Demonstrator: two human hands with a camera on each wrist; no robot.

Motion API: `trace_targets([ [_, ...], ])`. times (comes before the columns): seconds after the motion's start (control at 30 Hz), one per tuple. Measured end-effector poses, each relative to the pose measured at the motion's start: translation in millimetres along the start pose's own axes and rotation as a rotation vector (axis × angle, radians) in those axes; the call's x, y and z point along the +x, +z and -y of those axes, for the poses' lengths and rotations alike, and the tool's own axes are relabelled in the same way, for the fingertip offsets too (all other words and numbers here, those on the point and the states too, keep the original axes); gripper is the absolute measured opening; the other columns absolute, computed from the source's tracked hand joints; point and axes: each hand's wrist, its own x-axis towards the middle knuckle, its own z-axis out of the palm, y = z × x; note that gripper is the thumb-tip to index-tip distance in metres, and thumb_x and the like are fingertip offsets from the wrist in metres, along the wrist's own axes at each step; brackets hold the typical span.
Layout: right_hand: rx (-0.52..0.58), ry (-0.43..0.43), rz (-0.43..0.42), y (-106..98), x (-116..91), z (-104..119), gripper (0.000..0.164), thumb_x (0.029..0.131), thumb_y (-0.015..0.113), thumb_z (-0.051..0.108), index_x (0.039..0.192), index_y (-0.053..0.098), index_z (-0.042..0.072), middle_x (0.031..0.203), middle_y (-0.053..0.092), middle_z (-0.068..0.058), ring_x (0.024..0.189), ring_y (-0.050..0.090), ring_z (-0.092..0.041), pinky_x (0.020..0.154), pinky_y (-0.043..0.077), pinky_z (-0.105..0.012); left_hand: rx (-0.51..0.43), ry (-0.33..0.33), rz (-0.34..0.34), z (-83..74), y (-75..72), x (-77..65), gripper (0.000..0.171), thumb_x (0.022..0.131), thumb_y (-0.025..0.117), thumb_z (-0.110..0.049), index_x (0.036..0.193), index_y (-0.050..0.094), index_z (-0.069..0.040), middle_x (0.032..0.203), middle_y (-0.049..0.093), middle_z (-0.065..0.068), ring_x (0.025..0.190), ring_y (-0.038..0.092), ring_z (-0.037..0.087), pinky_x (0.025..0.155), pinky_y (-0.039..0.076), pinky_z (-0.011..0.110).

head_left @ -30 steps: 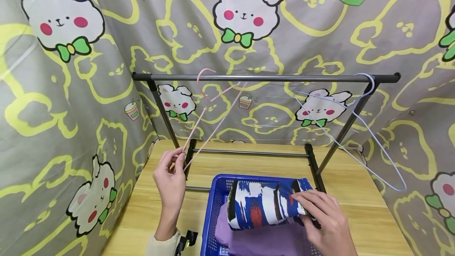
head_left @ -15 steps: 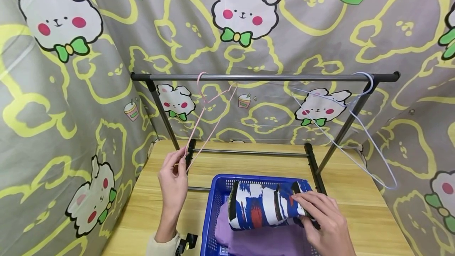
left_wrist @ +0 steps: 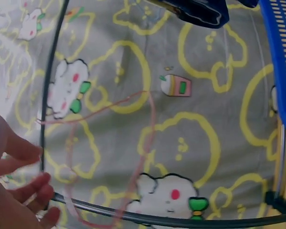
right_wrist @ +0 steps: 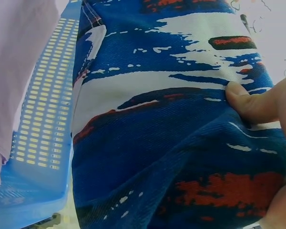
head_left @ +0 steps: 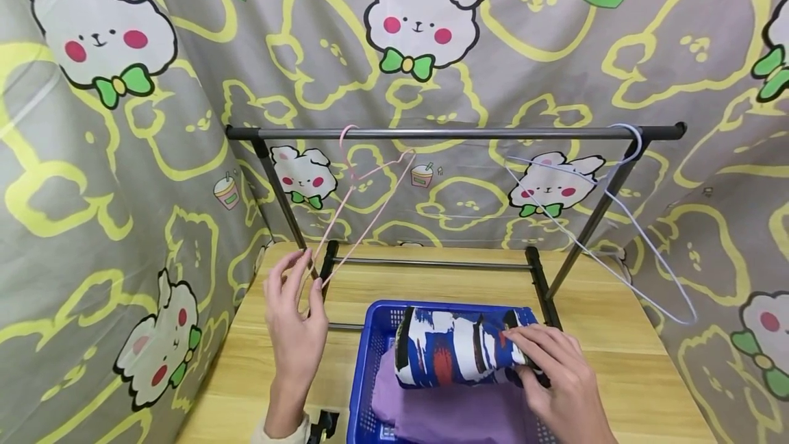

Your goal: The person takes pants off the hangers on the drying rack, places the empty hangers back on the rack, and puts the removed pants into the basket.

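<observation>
My left hand (head_left: 296,327) has its fingers spread around the lower end of a pink hanger (head_left: 353,179), which hangs by its hook from the rack's top bar (head_left: 456,133). In the left wrist view the fingers stand apart from the hanger. My right hand (head_left: 564,382) grips the right end of a folded denim-like garment (head_left: 456,351) with blue, white, black and red patches, thumb and fingers on opposite sides. The garment is over a blue plastic basket (head_left: 364,368). A folded purple cloth (head_left: 456,418) lies in the basket below it.
A pale blue hanger (head_left: 639,146) hangs at the rack's right end. The rack's black feet (head_left: 536,266) stand on the wooden table (head_left: 622,362), behind the basket. A patterned curtain (head_left: 542,81) closes off the back and sides.
The left fingers have let go of the pink hanger and spread. Its hook has settled onto the bar, and the hanger has swung slightly. The right hand still holds the garment, almost unmoved.
</observation>
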Motion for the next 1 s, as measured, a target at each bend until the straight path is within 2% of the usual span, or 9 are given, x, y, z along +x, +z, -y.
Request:
trace_targets([
  [0.13, 0.012, 0.011, 0.002, -0.6, 4.9, -0.1, 0.037, 0.081, 0.055, 0.012, 0.109, 0.079, 0.007, 0.106, 0.074, -0.006, 0.099, 0.063, -0.028, 0.104, 0.033, -0.024, -0.118, 0.142, 0.003, -14.3, 4.4, -1.1, 0.044, 0.086, 0.07, 0.014, 0.127, 0.07, -0.001, 0.136, 0.06, 0.019, 0.126, 0.053, 0.039, 0.108, 0.039, 0.034],
  [0.27, 0.005, 0.014, -0.001, 0.4, 8.3, 0.6, 0.041, 0.073, 0.06, 0.007, 0.109, 0.079, 0.008, 0.107, 0.074, -0.006, 0.098, 0.064, -0.028, 0.102, 0.034, -0.024, -0.207, 0.21, 0.105, -22.4, 18.4, -16.1, 0.038, 0.087, 0.07, 0.005, 0.125, 0.071, 0.0, 0.135, 0.061, 0.019, 0.125, 0.055, 0.039, 0.112, 0.038, 0.035],
  [0.37, 0.006, 0.014, -0.002, 2.5, 9.4, 1.5, 0.043, 0.07, 0.062, 0.004, 0.109, 0.079, 0.008, 0.107, 0.074, -0.006, 0.098, 0.064, -0.028, 0.102, 0.034, -0.024, -0.244, 0.189, 0.206, -23.4, 27.9, -32.6, 0.038, 0.09, 0.071, 0.002, 0.127, 0.07, -0.003, 0.136, 0.06, 0.017, 0.125, 0.056, 0.036, 0.111, 0.039, 0.031],
  [0.53, 0.012, 0.024, -0.002, 4.9, 8.3, 2.5, 0.044, 0.068, 0.065, 0.001, 0.109, 0.079, 0.009, 0.107, 0.074, -0.005, 0.098, 0.064, -0.028, 0.103, 0.034, -0.024, -0.295, 0.121, 0.374, -20.7, 39.0, -56.2, 0.049, 0.09, 0.074, 0.0, 0.137, 0.065, -0.009, 0.145, 0.054, 0.011, 0.133, 0.051, 0.031, 0.111, 0.039, 0.035],
  [0.67, 0.01, 0.033, 0.018, 5.2, 5.8, 3.6, 0.046, 0.066, 0.068, -0.003, 0.109, 0.079, 0.009, 0.107, 0.074, -0.005, 0.097, 0.064, -0.027, 0.104, 0.034, -0.022, -0.316, 0.135, 0.493, -19.3, 43.4, -72.4, 0.053, 0.093, 0.071, -0.004, 0.144, 0.059, -0.014, 0.148, 0.051, 0.007, 0.134, 0.051, 0.028, 0.108, 0.044, 0.038],
  [0.77, 0.01, 0.05, 0.045, 4.5, 4.8, 4.8, 0.048, 0.066, 0.069, -0.005, 0.11, 0.079, 0.01, 0.107, 0.074, -0.005, 0.098, 0.064, -0.027, 0.104, 0.034, -0.021, -0.29, 0.172, 0.57, -18.1, 45.3, -80.7, 0.051, 0.098, 0.069, -0.015, 0.147, 0.056, -0.017, 0.147, 0.053, 0.004, 0.134, 0.052, 0.025, 0.104, 0.047, 0.042],
  [0.83, 0.01, 0.063, 0.054, 4.2, 4.9, 5.5, 0.048, 0.066, 0.07, -0.006, 0.11, 0.079, 0.01, 0.107, 0.074, -0.005, 0.098, 0.064, -0.026, 0.104, 0.034, -0.02, -0.242, 0.22, 0.612, -16.9, 46.8, -82.6, 0.054, 0.097, 0.07, -0.032, 0.147, 0.056, -0.017, 0.147, 0.054, 0.003, 0.133, 0.052, 0.025, 0.103, 0.047, 0.046],
  [0.93, 0.009, 0.078, 0.068, 4.2, 6.1, 6.1, 0.048, 0.066, 0.07, -0.007, 0.11, 0.079, 0.011, 0.108, 0.074, -0.004, 0.098, 0.064, -0.026, 0.103, 0.034, -0.02, -0.12, 0.326, 0.658, -14.7, 49.4, -81.1, 0.079, 0.084, 0.076, -0.059, 0.149, 0.054, -0.018, 0.146, 0.055, 0.002, 0.133, 0.052, 0.027, 0.104, 0.045, 0.05],
  [1.0, 0.01, 0.08, 0.075, 4.8, 7.0, 6.8, 0.048, 0.066, 0.07, -0.007, 0.109, 0.079, 0.012, 0.107, 0.074, -0.004, 0.098, 0.065, -0.026, 0.102, 0.034, -0.02, -0.05, 0.399, 0.681, -13.4, 50.9, -77.8, 0.093, 0.074, 0.081, -0.065, 0.149, 0.053, -0.018, 0.143, 0.057, 0.002, 0.131, 0.054, 0.027, 0.105, 0.045, 0.051],
])
